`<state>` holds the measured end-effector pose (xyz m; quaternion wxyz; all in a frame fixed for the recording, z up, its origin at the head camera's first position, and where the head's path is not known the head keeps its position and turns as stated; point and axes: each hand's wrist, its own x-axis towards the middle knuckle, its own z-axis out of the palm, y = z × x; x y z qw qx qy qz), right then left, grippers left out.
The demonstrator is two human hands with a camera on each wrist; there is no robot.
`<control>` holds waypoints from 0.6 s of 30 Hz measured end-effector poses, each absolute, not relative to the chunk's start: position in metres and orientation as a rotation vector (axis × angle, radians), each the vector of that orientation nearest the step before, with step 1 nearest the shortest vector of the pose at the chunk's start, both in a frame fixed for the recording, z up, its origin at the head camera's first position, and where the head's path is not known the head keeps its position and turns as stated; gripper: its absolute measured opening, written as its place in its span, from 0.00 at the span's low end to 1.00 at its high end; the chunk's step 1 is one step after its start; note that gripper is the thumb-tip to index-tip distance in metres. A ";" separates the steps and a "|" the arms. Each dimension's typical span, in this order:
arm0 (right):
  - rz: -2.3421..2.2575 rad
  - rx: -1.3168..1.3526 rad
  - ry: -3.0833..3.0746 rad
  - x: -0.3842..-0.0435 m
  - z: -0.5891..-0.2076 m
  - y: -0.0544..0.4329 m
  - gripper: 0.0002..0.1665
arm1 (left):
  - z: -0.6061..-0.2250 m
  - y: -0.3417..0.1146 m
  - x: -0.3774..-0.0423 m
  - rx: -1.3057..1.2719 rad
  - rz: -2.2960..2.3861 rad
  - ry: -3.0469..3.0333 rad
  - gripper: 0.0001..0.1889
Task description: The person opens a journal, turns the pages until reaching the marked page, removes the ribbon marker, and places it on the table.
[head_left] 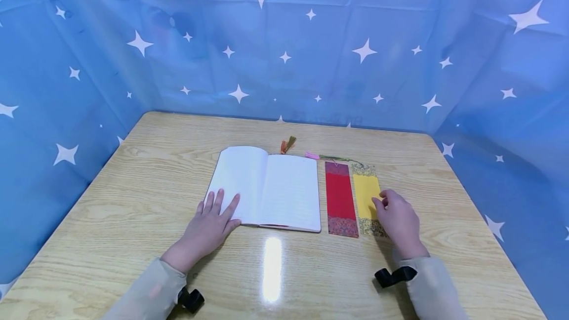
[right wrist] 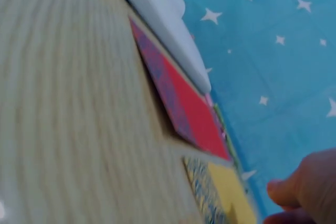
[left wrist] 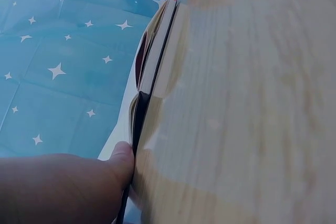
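We find the yellow bookmark (head_left: 365, 194) lying flat on the table (head_left: 133, 196), just right of the red bookmark (head_left: 341, 196), and judge it light, thin and springy (its green cord (head_left: 335, 158) looks limp), so a long edge seems our best hold, pinched gently against creasing. Our right hand (head_left: 400, 219) hangs at its right edge, fingers loosely curled, though we cannot tell whether they touch it. Our left hand (head_left: 211, 226) rests, fingers spread, on the open notebook's (head_left: 291, 189) left page.
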<state>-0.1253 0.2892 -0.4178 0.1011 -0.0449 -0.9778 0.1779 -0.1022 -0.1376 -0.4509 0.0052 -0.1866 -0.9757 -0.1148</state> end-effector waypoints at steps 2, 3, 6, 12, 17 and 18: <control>0.525 -0.088 -2.879 -0.125 -0.416 0.286 0.18 | -0.451 -0.138 -0.102 -0.585 -0.373 -3.050 0.31; 0.524 -0.062 -2.871 -0.124 -0.415 0.284 0.18 | -0.451 -0.138 -0.102 -0.585 -0.381 -3.049 0.31; 0.531 0.018 -2.847 -0.124 -0.415 0.279 0.17 | -0.451 -0.138 -0.101 -0.582 -0.396 -3.046 0.31; 0.597 0.111 -2.879 -0.124 -0.414 0.265 0.20 | -0.450 -0.138 -0.102 -0.584 -0.397 -3.044 0.30; 0.630 0.140 -2.921 -0.124 -0.413 0.252 0.23 | -0.449 -0.137 -0.102 -0.583 -0.399 -3.052 0.31; 0.632 0.151 -2.923 -0.124 -0.413 0.250 0.24 | -0.449 -0.137 -0.102 -0.582 -0.398 -3.055 0.31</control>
